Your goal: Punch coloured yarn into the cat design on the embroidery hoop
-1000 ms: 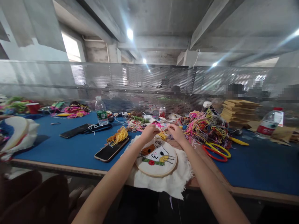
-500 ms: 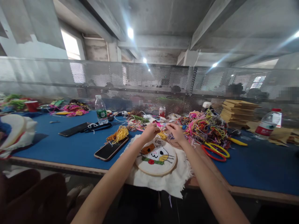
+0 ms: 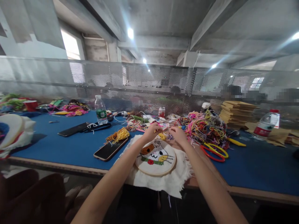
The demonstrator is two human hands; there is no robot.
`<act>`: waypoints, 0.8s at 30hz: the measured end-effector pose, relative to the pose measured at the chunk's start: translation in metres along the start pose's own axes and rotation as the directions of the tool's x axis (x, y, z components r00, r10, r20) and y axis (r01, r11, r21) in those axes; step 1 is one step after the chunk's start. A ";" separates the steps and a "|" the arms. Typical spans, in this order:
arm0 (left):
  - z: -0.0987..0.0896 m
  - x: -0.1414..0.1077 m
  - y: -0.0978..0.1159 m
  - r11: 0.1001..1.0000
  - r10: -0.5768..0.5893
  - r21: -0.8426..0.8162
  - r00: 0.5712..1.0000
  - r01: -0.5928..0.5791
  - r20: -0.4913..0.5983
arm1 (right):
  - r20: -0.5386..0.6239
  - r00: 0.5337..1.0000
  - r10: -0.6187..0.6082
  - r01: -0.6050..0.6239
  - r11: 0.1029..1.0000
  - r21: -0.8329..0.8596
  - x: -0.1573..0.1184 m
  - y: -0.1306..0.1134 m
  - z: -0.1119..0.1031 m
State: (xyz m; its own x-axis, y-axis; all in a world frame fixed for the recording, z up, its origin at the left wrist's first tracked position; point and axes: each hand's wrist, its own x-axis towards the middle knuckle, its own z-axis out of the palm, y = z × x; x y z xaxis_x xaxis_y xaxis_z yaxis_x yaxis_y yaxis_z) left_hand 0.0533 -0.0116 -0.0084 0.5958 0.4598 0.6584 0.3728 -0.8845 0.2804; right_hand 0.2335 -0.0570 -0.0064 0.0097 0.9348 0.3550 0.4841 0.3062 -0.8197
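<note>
Both hands are raised over the far edge of an embroidery hoop (image 3: pixel 155 169). It holds white cloth (image 3: pixel 161 184) stitched with a cat's face: a brown patch, a yellow patch, a green collar and a red flower. The hoop lies flat at the table's front edge. My left hand (image 3: pixel 152 132) is closed in a pinch on the left. Opposite it, my right hand (image 3: pixel 177 134) is pinched too, with a small gap between the hands. Whatever is in the fingers is too fine to make out. A bit of yellow thread (image 3: pixel 162 136) lies just beyond the hoop.
A phone (image 3: pixel 109 151) with a yellow yarn bundle (image 3: pixel 120 134) on it lies left. To the right are a tangled yarn heap (image 3: pixel 205 127), red-handled scissors (image 3: pixel 213 155) and a bottle (image 3: pixel 266 126). Another bottle (image 3: pixel 101 112) stands back left. Another hoop (image 3: pixel 17 130) is far left.
My hands have moved slightly apart, the right one shifting right and a little down. Both remain pinched. The hoop and cloth stay in place.
</note>
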 end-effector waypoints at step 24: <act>-0.026 0.018 0.016 0.986 -0.164 -0.080 0.919 0.145 -0.359 | 0.429 0.903 0.030 -0.290 0.780 0.555 -0.002 -0.012 0.002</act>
State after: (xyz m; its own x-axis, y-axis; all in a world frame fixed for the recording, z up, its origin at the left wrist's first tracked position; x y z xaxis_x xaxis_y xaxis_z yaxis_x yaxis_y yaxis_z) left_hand 0.0519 -0.0193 0.0263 0.2306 0.5395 0.8098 0.3973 -0.8119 0.4277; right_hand 0.2262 -0.0622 0.0017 -0.3523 0.9302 0.1024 -0.1108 0.0672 -0.9916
